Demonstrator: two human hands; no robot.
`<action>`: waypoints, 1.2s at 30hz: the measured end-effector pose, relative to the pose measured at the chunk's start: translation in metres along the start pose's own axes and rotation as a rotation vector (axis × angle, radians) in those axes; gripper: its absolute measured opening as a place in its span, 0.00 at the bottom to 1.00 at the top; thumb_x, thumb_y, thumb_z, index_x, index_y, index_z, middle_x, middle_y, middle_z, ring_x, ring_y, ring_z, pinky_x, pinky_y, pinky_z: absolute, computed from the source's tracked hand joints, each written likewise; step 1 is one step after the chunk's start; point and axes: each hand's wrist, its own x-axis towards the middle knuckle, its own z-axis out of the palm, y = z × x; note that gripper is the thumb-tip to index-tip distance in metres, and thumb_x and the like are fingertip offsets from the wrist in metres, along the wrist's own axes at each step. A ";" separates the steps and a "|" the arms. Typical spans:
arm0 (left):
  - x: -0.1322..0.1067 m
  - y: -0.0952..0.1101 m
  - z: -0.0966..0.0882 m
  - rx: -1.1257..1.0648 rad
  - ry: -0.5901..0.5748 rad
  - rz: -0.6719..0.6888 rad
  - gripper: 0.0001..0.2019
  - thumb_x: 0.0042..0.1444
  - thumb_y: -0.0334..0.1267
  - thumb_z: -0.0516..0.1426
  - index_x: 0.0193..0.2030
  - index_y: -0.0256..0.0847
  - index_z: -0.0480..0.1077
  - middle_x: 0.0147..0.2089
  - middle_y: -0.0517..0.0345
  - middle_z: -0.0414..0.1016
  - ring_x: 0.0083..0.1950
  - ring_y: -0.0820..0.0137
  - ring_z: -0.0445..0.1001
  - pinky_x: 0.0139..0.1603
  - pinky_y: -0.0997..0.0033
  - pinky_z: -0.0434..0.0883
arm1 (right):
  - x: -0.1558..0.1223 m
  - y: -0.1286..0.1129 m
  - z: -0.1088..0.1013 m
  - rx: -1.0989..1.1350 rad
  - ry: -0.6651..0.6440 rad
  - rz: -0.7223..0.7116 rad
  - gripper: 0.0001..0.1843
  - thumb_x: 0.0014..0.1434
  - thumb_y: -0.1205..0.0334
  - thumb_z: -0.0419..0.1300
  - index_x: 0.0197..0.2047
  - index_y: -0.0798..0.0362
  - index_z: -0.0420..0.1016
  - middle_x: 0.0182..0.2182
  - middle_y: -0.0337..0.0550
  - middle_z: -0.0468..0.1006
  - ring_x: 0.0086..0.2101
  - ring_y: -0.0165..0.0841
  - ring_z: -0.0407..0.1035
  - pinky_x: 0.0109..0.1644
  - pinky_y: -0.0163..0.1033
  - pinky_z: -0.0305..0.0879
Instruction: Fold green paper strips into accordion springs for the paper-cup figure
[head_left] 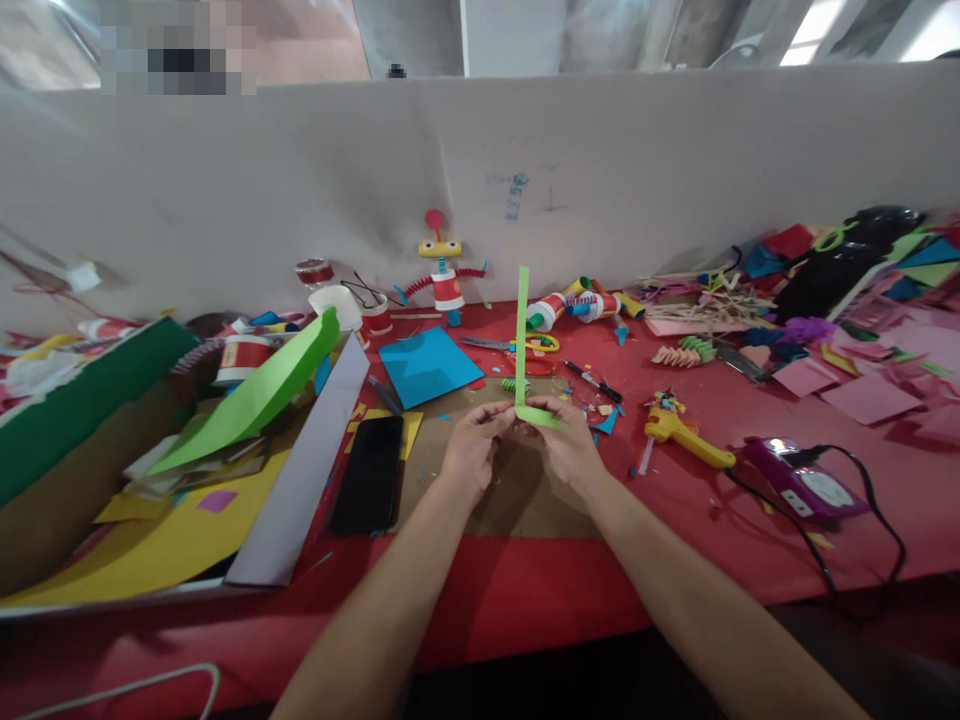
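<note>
Just above the brown cardboard mat (517, 505), my left hand (476, 450) and my right hand (562, 440) meet fingertip to fingertip. Between them is a light green paper strip (522, 340). One length of it stands upright and another lies nearly flat across my right fingers, the two meeting at a corner. Both hands are closed in a pinch there. Behind the strip, partly hidden, are yellow-handled scissors (544, 343) and a small green folded paper spring (511, 385). A blue paper sheet (430, 366) lies beyond my left hand.
A black phone (367, 475) lies left of the mat, beside an open box (97, 400) of paper. On the right are a yellow glue gun (686, 435), a purple corded device (806, 478) and a pen (594, 381). A paper-cup robot figure (448, 290) stands at the white wall.
</note>
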 end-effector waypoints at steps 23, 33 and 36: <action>-0.002 0.018 0.001 0.059 0.059 -0.022 0.12 0.34 0.29 0.66 0.31 0.34 0.75 0.29 0.53 0.77 0.29 0.74 0.73 0.33 0.73 0.68 | -0.007 -0.006 0.003 -0.225 -0.090 -0.127 0.09 0.44 0.62 0.64 0.33 0.50 0.79 0.31 0.38 0.79 0.33 0.33 0.70 0.43 0.42 0.65; -0.003 0.011 0.004 -0.014 0.056 0.003 0.10 0.35 0.30 0.66 0.27 0.34 0.72 0.28 0.57 0.75 0.29 0.74 0.73 0.38 0.72 0.68 | -0.004 0.002 0.000 -0.065 0.046 -0.093 0.07 0.43 0.59 0.65 0.28 0.52 0.78 0.26 0.39 0.78 0.27 0.29 0.70 0.39 0.41 0.68; -0.002 0.013 0.003 -0.018 0.049 -0.031 0.08 0.37 0.31 0.65 0.27 0.34 0.73 0.27 0.57 0.74 0.29 0.76 0.72 0.36 0.74 0.68 | -0.005 0.000 0.001 -0.059 0.051 -0.075 0.06 0.42 0.61 0.66 0.27 0.53 0.78 0.26 0.39 0.78 0.27 0.29 0.70 0.38 0.40 0.69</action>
